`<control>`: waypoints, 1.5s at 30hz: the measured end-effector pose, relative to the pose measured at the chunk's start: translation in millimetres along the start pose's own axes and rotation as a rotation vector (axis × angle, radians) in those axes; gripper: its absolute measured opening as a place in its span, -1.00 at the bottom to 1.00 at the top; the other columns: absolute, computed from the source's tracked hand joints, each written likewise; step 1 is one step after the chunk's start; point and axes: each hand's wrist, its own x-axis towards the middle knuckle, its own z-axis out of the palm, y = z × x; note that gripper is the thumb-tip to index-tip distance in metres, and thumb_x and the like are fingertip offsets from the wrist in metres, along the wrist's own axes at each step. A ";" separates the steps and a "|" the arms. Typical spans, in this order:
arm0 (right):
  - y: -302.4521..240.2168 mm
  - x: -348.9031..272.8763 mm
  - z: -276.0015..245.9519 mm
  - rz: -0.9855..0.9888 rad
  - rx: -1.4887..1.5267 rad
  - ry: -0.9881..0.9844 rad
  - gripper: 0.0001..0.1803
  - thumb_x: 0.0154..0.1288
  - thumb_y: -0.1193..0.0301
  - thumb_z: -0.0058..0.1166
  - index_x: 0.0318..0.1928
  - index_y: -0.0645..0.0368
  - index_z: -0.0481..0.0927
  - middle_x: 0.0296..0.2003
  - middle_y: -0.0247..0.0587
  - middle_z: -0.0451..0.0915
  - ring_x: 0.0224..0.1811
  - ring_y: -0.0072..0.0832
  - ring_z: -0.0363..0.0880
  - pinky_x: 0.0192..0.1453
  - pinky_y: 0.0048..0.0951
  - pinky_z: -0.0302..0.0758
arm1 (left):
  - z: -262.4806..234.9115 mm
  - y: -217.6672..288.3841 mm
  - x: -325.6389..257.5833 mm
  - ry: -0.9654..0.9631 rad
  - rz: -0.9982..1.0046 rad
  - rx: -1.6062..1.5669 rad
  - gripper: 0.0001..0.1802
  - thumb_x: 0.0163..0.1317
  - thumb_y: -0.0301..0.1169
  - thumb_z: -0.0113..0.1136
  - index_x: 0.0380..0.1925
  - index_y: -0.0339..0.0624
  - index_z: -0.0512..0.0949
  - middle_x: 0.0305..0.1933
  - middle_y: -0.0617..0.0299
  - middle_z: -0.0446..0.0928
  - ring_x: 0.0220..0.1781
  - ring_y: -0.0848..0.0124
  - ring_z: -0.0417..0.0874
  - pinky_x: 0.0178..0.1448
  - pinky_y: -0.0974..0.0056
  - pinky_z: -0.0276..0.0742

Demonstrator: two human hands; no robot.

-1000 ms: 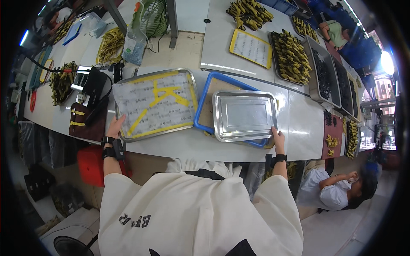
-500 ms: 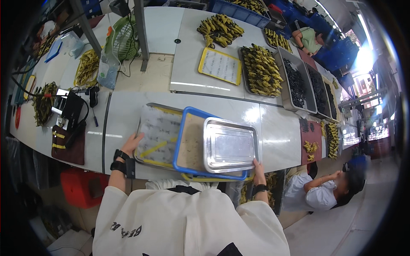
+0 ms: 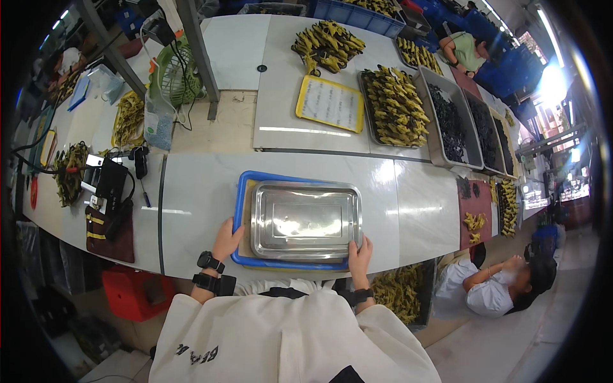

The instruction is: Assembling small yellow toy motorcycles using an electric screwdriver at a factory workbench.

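A shallow silver metal tray (image 3: 306,221) lies on top of a larger blue-rimmed tray (image 3: 239,198) at the front of the white table. My left hand (image 3: 227,240) is closed on the blue tray's left edge, thumb on the near side. At the lower right corner, my right hand (image 3: 360,256) grips the metal tray, close beside the blue rim; its fingers are partly hidden beneath. A thin yellowish strip shows between the metal tray and the blue rim. What lies under the metal tray is mostly hidden.
Behind stand a yellow-framed sheet (image 3: 329,105), a tray of yellow-and-black parts (image 3: 394,107) and grey bins of black pieces (image 3: 447,121). A black device (image 3: 110,185) lies left. A red stool (image 3: 132,295) stands below. A seated person (image 3: 476,284) is at the right.
The trays, spread sideways before, are now gathered into one stack. The metal tray has shifted left over the blue one, and the left tray with the yellow-edged sheet no longer shows. Both hands moved closer together.
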 end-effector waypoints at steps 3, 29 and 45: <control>-5.6 13.4 2.3 -0.070 -0.012 0.029 -0.42 0.23 0.28 0.08 0.17 0.40 0.33 0.12 0.28 0.31 0.18 0.09 0.26 0.25 -0.10 0.22 | 19.0 14.7 5.1 0.257 -0.008 0.169 -0.61 0.23 -0.27 0.09 -0.06 -0.33 0.41 -0.19 -0.06 0.43 -0.14 0.03 0.49 -0.06 0.12 0.42; -241.2 271.1 -17.5 -1.079 -0.332 -0.213 -0.89 0.05 0.40 0.11 -0.42 0.15 0.51 -0.36 -0.23 0.51 -0.18 -0.26 0.46 -0.11 -0.24 0.41 | 33.6 34.1 50.8 0.282 -0.113 -0.305 -0.53 0.29 -0.30 0.10 0.11 -0.35 0.33 -0.06 0.07 0.49 -0.15 0.36 0.51 -0.06 0.28 0.46; -80.9 238.2 -32.5 0.018 0.586 0.092 -0.63 0.29 0.34 0.02 0.07 0.22 0.43 0.02 -0.13 0.45 0.06 -0.35 0.43 0.00 -0.33 0.44 | 40.5 59.5 60.8 0.158 -0.064 -0.320 -0.13 0.08 -0.31 0.29 0.27 -0.43 0.03 0.27 -0.18 0.18 0.29 0.06 0.25 0.35 0.11 0.16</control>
